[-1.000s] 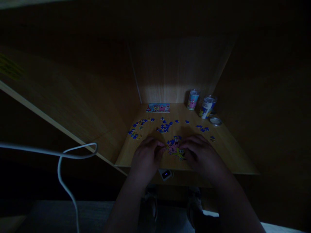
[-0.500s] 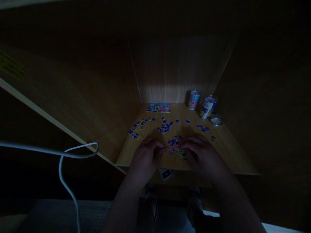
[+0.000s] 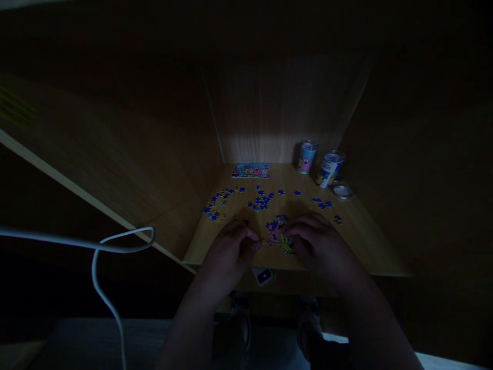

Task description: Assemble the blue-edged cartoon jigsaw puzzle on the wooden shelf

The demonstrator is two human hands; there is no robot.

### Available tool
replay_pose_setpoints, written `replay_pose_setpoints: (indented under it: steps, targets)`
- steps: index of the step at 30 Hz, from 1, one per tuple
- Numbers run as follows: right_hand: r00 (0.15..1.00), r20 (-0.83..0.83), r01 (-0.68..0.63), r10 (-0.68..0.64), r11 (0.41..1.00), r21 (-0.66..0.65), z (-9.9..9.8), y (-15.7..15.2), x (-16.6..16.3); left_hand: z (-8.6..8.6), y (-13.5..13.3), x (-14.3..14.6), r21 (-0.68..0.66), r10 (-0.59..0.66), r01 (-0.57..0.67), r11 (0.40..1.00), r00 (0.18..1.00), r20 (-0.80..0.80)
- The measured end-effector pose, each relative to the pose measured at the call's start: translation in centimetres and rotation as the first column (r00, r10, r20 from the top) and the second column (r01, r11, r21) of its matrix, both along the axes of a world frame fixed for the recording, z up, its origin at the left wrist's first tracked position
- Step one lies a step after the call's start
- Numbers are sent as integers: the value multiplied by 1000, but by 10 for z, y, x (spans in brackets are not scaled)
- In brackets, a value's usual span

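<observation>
Hands, two, in the head view: the left hand (image 3: 232,246) pinches one yellow piece (image 3: 263,243) at 9 o'clock of one part-built puzzle (image 3: 276,234); the right hand (image 3: 318,236) touches the puzzle's 3 o'clock side, its grip unclear. Two canisters (image 3: 307,159) stand toward 1 o'clock, one plainly visible lid (image 3: 342,192) at 2, one picture card (image 3: 250,170) at 11; loose pieces (image 3: 260,202) are too small to count. The wooden surface (image 3: 365,252) fills a dim recess, running on toward 4 o'clock, its front edge near at 6.

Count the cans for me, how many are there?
2. One pink-and-blue can stands near the back wall; the other can stands nearer, to its right, beside a round lid.
</observation>
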State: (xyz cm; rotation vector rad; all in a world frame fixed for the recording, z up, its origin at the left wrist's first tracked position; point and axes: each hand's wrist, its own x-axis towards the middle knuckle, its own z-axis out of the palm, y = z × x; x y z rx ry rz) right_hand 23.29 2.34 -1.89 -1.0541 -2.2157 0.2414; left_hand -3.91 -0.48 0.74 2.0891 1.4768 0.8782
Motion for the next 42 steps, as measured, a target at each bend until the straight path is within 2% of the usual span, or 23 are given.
replay_pose_setpoints:
  steps: [6,13,17,20,27,29,42]
  targets:
    - [1000,0,-3,3,1000,-1,1,1,0,1,0,0,-19,21,-22,1000,1000,-21]
    - [1000,-8,-2,2,1000,1,3,-1,-2,-6,1,1,7,46,-46,999,998,-31]
    - [1000,2,-3,3,1000,-11,5,-2,-2,-1,0,1,-1,48,-48,999,997,-56]
    - [1000,-1,-3,3,1000,-10,6,-2,-2,4,-1,-2,-24,56,-56,998,998,-17]
    - [1000,5,1,-1,1000,-10,5,-1,-2,3,-1,-7,25,-158,157,987,986,52]
    - [1000,9,-2,2,1000,-10,5,-1,-2,2,-1,-6,38,-179,178,983,983,47]
    - [1000,5,5,-5,1000,-13,2,0,-2,-9,2,-2,53,-52,54,997,998,-34]
